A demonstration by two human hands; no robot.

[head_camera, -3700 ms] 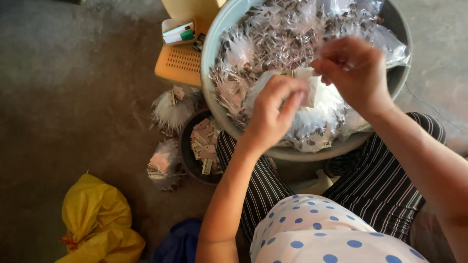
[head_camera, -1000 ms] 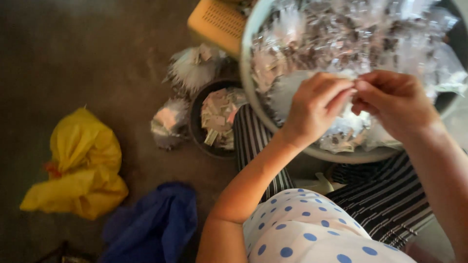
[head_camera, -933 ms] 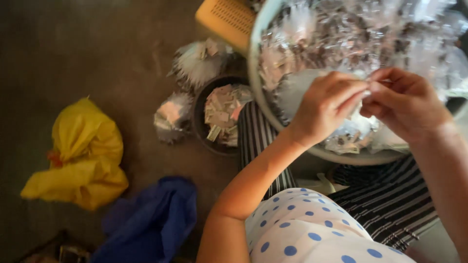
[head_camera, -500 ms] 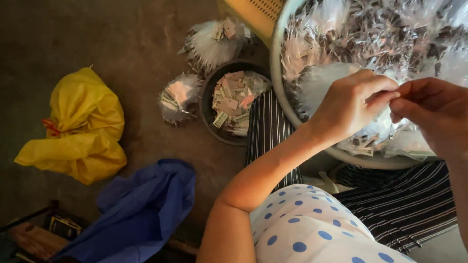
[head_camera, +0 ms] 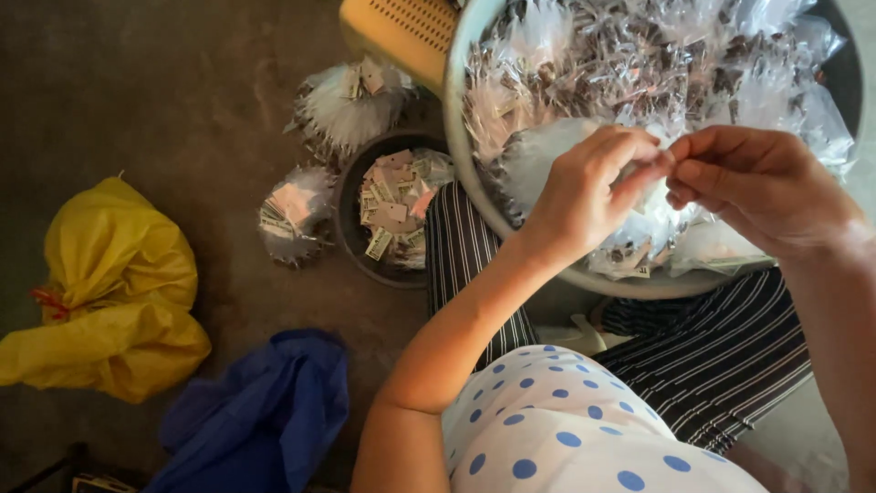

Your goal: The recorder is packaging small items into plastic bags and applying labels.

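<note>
A large grey metal basin rests on my lap, heaped with small clear plastic packets of dark bits. My left hand and my right hand meet fingertip to fingertip over the basin's near side, pinching a small clear packet between them. The packet is mostly hidden by my fingers. A small dark bowl on the floor to the left holds several paper tags.
Two tied bundles of packets lie on the floor beside the dark bowl. A yellow plastic bag and a blue bag lie at the lower left. A yellow slotted basket stands behind the basin.
The view has swung to the left, so the basin now sits at the upper right. My hands, apart earlier, have come together and stay pinched on a packet.
</note>
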